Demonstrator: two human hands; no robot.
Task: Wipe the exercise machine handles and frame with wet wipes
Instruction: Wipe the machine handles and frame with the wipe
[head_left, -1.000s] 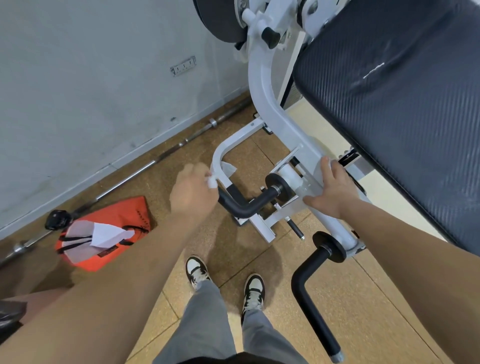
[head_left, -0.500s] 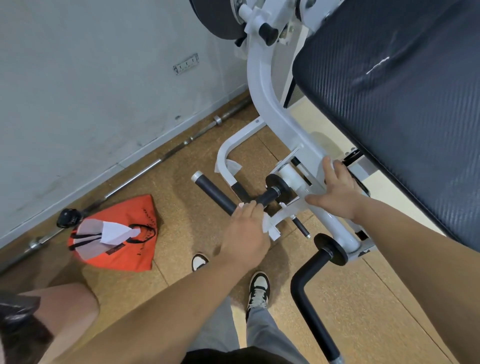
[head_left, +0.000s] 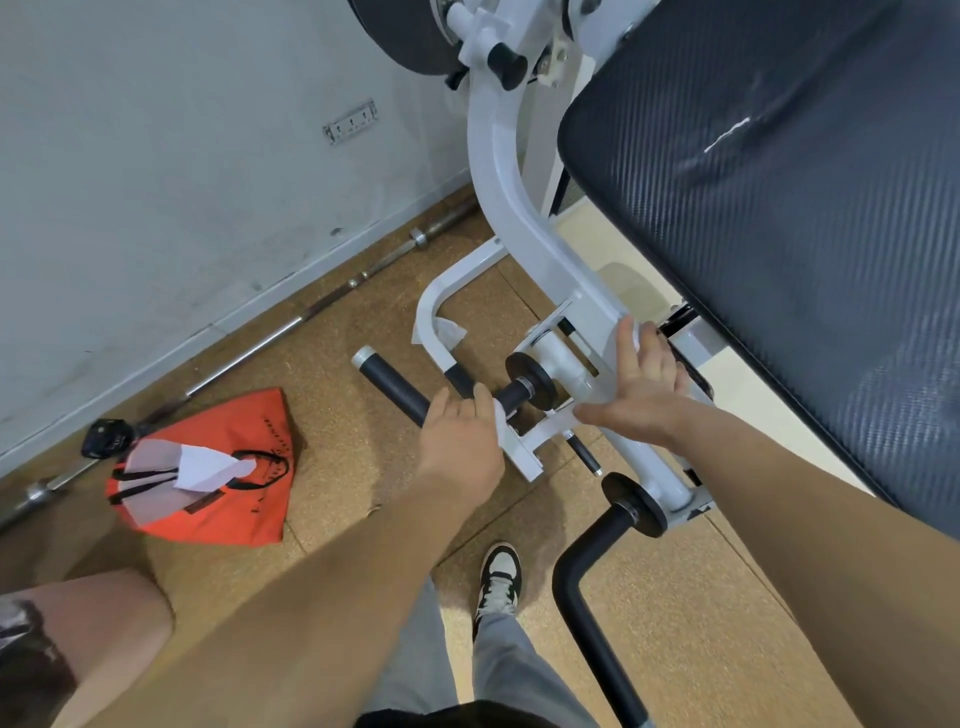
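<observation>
A white exercise machine frame (head_left: 511, 208) curves down to two black padded handles. My left hand (head_left: 460, 431) grips the upper black handle (head_left: 392, 387) near its bend, with a white wet wipe (head_left: 500, 423) pressed under the fingers. The handle's silver-capped end sticks out to the left of the hand. My right hand (head_left: 644, 387) rests flat, fingers straight, on the white frame bar beside the handle's pivot disc (head_left: 532, 374). A second black handle (head_left: 587, 597) hangs lower, toward me.
A large black padded seat (head_left: 779, 234) overhangs at the right. An orange bag (head_left: 208, 480) with white wipes lies on the cork floor at left. A steel barbell (head_left: 249, 353) runs along the wall. Another person's knee (head_left: 93, 623) is at lower left. My shoes (head_left: 496, 577) stand below the handles.
My left hand slid along the black handle from its outer end toward the pivot with the wipe, uncovering the capped end. My right hand stayed on the frame.
</observation>
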